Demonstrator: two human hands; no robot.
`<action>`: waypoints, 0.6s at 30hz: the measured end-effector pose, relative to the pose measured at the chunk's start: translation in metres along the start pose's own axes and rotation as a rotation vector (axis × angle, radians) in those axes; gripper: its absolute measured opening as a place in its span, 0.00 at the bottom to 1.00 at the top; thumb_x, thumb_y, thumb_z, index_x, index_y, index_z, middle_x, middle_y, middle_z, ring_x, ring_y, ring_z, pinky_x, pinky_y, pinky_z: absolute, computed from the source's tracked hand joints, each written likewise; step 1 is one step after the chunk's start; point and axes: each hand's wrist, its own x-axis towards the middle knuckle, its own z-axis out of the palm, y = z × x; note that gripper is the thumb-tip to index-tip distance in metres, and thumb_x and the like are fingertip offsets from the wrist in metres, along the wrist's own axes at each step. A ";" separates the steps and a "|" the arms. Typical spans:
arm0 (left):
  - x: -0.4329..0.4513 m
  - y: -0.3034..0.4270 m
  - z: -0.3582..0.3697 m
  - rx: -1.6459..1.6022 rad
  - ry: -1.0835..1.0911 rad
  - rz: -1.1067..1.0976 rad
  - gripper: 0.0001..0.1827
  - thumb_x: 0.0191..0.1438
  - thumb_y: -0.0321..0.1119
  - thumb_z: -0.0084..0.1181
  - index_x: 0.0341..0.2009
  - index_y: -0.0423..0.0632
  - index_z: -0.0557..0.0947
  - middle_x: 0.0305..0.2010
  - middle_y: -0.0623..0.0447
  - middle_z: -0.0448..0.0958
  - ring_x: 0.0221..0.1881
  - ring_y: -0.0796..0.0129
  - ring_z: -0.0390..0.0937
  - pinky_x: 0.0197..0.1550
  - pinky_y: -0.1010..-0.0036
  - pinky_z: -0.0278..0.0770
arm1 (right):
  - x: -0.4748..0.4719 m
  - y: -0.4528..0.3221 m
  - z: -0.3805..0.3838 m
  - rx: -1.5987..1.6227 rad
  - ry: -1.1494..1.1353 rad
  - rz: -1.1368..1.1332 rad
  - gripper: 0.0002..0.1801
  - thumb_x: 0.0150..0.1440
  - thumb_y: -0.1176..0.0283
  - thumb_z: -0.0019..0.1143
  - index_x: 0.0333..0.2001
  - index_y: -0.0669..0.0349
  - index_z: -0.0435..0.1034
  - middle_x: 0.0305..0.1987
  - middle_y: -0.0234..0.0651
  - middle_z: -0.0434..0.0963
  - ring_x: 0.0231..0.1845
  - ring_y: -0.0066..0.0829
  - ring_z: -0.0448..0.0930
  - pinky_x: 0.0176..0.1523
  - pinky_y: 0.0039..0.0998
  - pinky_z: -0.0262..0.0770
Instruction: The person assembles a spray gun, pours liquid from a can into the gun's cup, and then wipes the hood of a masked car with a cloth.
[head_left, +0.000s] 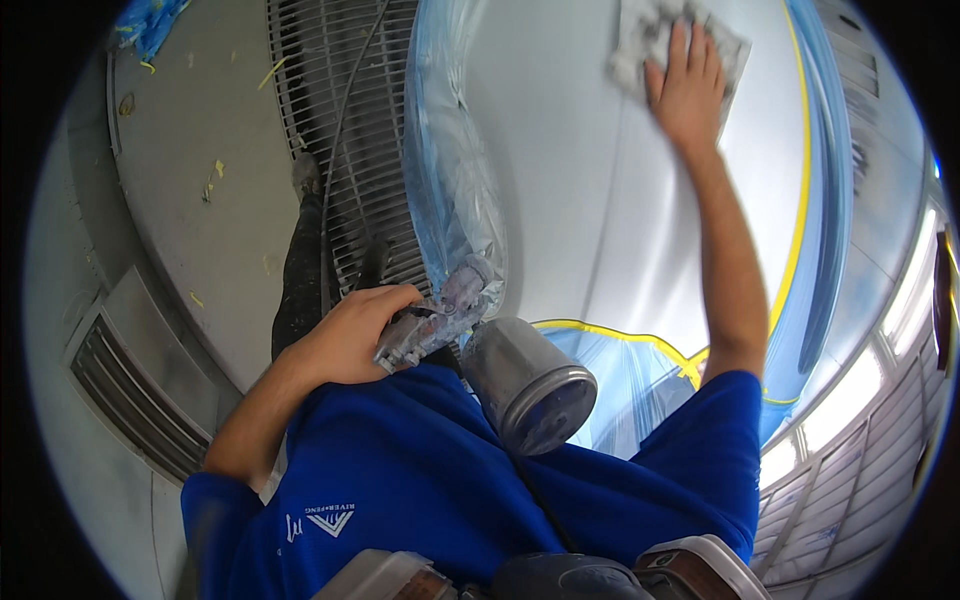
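Observation:
My left hand (356, 334) is closed around the body of a paint-stained spray gun (442, 315), held in front of my waist. A round metal paint cup (525, 386) is attached to the gun, its flat end turned towards me. My right hand (686, 105) lies flat, fingers spread a little, on a grey-smudged white wiping cloth (637, 45). The cloth rests against a smooth light grey vehicle body panel (555, 150). Yellow masking tape (801, 150) and blue masking film (829, 187) border the panel.
Crumpled clear film (457, 150) hangs along the panel's left edge. Beside it are a metal floor grating (375, 135) and a dark hose (341, 112) crossing it. Tape scraps and blue film (150, 26) lie on the floor at left. Respirator parts (570, 574) show at the bottom.

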 end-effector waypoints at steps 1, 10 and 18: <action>-0.002 0.001 0.005 0.007 0.014 0.028 0.32 0.38 0.31 0.74 0.49 0.39 0.76 0.44 0.38 0.78 0.47 0.39 0.78 0.48 0.58 0.77 | -0.029 -0.013 -0.016 -0.005 -0.042 0.025 0.40 0.65 0.55 0.56 0.75 0.62 0.56 0.80 0.52 0.55 0.79 0.54 0.56 0.78 0.53 0.49; -0.016 -0.022 0.084 0.099 0.134 0.144 0.18 0.49 0.29 0.70 0.42 0.43 0.75 0.32 0.43 0.74 0.35 0.48 0.77 0.38 0.62 0.73 | -0.285 -0.109 -0.106 0.088 -0.280 0.220 0.43 0.63 0.58 0.59 0.75 0.66 0.53 0.81 0.53 0.50 0.81 0.55 0.51 0.80 0.56 0.44; -0.042 -0.042 0.122 0.108 0.042 0.083 0.29 0.42 0.30 0.70 0.52 0.39 0.77 0.45 0.39 0.79 0.49 0.41 0.79 0.52 0.60 0.77 | -0.301 -0.125 -0.104 0.073 -0.193 0.175 0.45 0.61 0.58 0.61 0.75 0.68 0.54 0.80 0.56 0.52 0.80 0.57 0.53 0.79 0.56 0.46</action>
